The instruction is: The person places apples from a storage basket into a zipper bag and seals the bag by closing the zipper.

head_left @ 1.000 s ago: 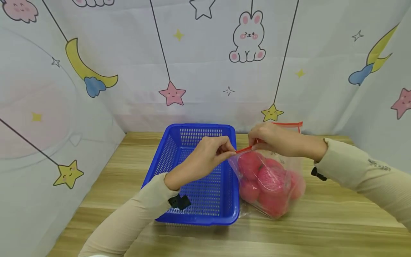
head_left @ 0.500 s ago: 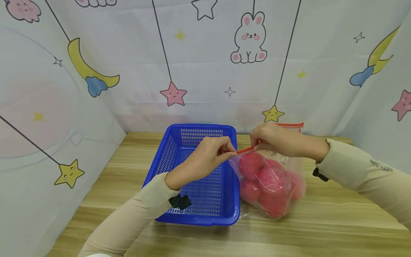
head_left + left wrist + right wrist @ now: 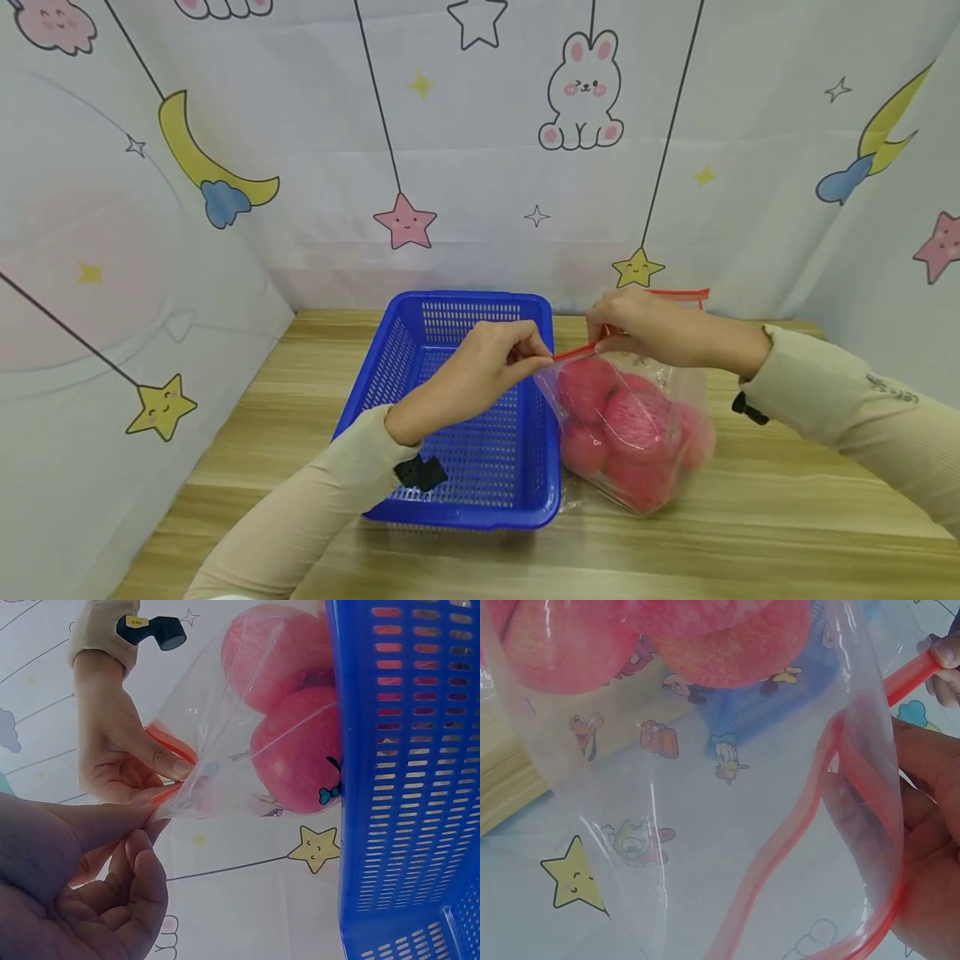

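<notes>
A clear zip bag (image 3: 684, 379) with a red zip strip (image 3: 573, 352) along its mouth holds several round pink-red fruits (image 3: 637, 417). My left hand (image 3: 480, 367) pinches the near corner of the strip between thumb and fingers, over the basket's right side. A short way to the right, my right hand (image 3: 652, 329) pinches the same strip from above. Beyond the right hand the two red edges part, as the right wrist view shows at the loose mouth edge (image 3: 780, 847). Cartoon figures are printed on the plastic. Its lower part rests beside the basket.
A blue plastic basket (image 3: 551, 492) with slotted walls stands left of the bag, beneath the left forearm. Both stand on a wood-grain table (image 3: 720, 550). White cloth (image 3: 480, 167) printed with stars, moons and a rabbit surrounds the table on the back and sides.
My right hand has slid slightly to the right along the strip, so a little more red shows between the hands. The left hand keeps its pinch; the basket and fruits stay put.
</notes>
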A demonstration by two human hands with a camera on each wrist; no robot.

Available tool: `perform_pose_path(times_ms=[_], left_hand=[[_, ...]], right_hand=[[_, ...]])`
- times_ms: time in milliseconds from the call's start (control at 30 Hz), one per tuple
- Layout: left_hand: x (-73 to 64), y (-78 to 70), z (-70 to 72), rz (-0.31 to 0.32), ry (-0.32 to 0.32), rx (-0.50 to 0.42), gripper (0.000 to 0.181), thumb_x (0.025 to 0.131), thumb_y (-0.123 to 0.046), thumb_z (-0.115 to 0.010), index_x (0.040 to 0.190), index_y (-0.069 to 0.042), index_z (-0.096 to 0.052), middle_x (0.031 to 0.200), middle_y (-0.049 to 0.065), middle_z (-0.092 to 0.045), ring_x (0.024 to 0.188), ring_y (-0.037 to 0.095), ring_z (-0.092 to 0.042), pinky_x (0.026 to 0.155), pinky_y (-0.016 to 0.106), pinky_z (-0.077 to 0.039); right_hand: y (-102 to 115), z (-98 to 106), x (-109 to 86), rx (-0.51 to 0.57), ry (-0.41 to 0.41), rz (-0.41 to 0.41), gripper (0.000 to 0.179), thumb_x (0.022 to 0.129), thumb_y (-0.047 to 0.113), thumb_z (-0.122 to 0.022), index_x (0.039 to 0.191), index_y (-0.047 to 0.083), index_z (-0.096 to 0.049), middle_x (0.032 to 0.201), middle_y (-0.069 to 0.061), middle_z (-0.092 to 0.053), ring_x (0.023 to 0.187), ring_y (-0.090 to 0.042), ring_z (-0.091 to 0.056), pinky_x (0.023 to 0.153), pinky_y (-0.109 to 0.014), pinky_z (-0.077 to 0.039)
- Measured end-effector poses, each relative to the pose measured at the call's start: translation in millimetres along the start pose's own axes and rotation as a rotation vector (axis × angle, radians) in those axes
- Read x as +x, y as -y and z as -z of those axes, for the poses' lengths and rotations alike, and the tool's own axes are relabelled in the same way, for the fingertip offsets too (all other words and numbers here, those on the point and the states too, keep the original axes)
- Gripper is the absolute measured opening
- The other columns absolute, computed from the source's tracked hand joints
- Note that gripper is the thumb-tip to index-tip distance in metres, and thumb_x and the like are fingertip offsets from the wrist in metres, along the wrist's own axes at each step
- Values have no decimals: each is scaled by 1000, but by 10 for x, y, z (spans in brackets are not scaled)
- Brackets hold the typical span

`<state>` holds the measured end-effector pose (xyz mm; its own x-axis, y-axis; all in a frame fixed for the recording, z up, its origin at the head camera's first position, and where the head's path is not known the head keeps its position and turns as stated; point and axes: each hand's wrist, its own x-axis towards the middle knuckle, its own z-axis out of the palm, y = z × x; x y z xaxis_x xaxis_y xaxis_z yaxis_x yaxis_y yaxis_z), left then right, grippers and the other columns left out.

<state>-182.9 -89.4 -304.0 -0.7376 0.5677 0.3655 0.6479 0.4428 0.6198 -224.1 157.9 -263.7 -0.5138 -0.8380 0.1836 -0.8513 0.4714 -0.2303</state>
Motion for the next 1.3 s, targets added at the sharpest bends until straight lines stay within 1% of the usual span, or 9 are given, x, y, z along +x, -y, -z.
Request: perform_pose_path(times_ms=[467,700,767,967,1133,1300], left_hand=[[-10,19,-2,-6,-3,1,5,94,-6,-69,91,-9,-65,85,0,-69,71,7,-60,65,21,-52],[-12,27,5,-7,3,-9,4,94,-7,-68,91,-8,-65,86,1,-69,74,15,-64,66,21,-53],[-11,27,7,-5,3,-9,4,94,-7,-68,91,-8,-66,86,2,-69,74,16,-64,66,21,-53],[-11,26,10,0,-2,-5,4,94,-7,-69,91,-9,-66,85,1,-69,73,12,-63,66,21,-53],[-11,20,10,-1,-5,3,5,94,-7,-69,90,-9,-66,85,0,-69,72,8,-60,65,21,-52],[-12,25,7,-3,-5,5,5,93,-7,-69,91,-9,-66,85,0,-69,72,10,-61,65,21,-52]], right_hand=[[-17,-6,-1,0,-3,2,22,81,-4,-78,77,13,-65,74,9,-57,71,-10,-51,63,-28,-47],[-1,17,2,-4,6,-1,22,81,-4,-79,78,13,-65,74,9,-58,72,-10,-52,63,-28,-47],[3,25,4,-2,14,-4,22,81,-3,-79,78,14,-65,74,9,-58,72,-10,-52,63,-28,-48],[6,47,9,0,41,-11,20,83,-1,-78,80,13,-65,76,8,-59,73,-11,-53,63,-28,-49],[4,45,4,-3,37,-13,20,83,-2,-78,79,14,-65,75,9,-59,73,-11,-52,63,-28,-48],[-6,38,1,-8,38,-18,20,83,-1,-78,79,14,-66,75,9,-59,74,-11,-52,64,-28,-48]])
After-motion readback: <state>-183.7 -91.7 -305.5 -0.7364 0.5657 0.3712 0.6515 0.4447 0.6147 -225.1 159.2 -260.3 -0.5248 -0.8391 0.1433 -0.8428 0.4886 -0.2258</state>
